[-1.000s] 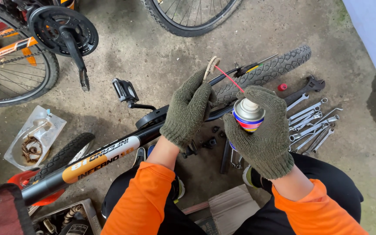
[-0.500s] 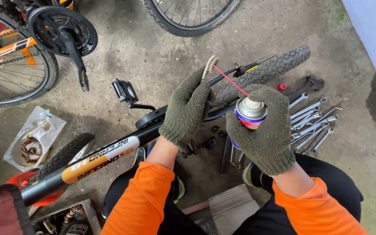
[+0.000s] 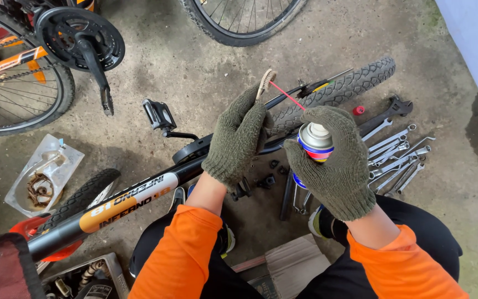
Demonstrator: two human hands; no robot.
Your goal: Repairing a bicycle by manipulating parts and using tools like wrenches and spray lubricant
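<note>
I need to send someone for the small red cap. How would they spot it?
Start at the row of wrenches on the concrete floor. Just above them, beside the knobby tyre, lies the red cap: the only small round red thing among grey metal tools.

Wrenches [image 3: 394, 158] lie by a red cap [image 3: 358, 110] on concrete.

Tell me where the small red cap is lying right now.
In the head view, the small red cap lies on the concrete floor at right of centre, between the knobby black tyre and the black adjustable wrench, beyond the right hand.
</note>
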